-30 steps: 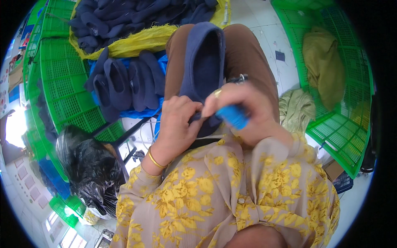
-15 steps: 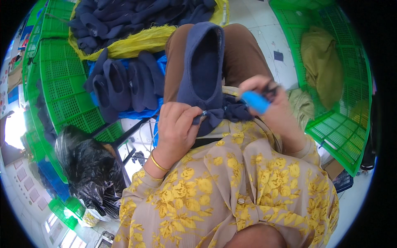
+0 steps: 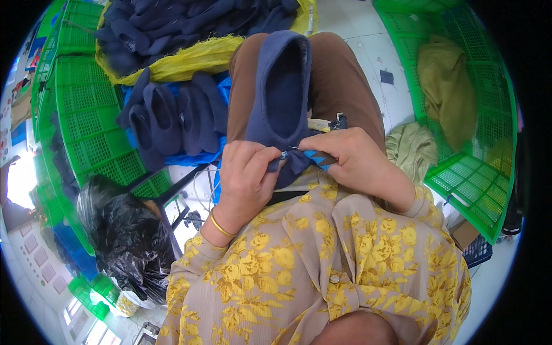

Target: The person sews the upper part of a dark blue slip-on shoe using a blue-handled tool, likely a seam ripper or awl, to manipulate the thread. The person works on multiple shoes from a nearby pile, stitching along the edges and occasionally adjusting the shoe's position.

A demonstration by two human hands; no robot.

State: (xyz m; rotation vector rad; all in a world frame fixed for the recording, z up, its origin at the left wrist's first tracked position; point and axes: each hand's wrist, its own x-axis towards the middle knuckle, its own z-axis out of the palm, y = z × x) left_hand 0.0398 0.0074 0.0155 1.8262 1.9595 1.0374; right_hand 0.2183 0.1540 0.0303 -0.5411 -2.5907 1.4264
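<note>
A navy blue slipper-like shoe [image 3: 261, 106] lies across my lap, its opening facing up and toe end away from me. My left hand [image 3: 247, 172] is closed, pinching a small navy bow [image 3: 296, 164] at the near end of the shoe. From the right, my right hand [image 3: 356, 158] meets the bow with thumb and fingers pinched together. A thin needle [image 3: 294, 148] pokes out from its fingertips toward the bow. Something bright blue [image 3: 318, 159] shows at these fingers; whether it is a wrap or a handle I cannot tell. A small black object [image 3: 339, 121] shows just beyond the right knuckles.
A yellow sack [image 3: 190, 60] full of navy shoes stands beyond my knees. Several navy shoes [image 3: 158, 109] rest on blue plastic at the left. Green crates [image 3: 92, 115] flank me, the right one holding olive cloth [image 3: 447, 92]. A black plastic bag [image 3: 123, 236] sits by my left elbow.
My right hand has come in from the right, where it was blurred, to the bow. My left hand and the shoe have stayed nearly in place.
</note>
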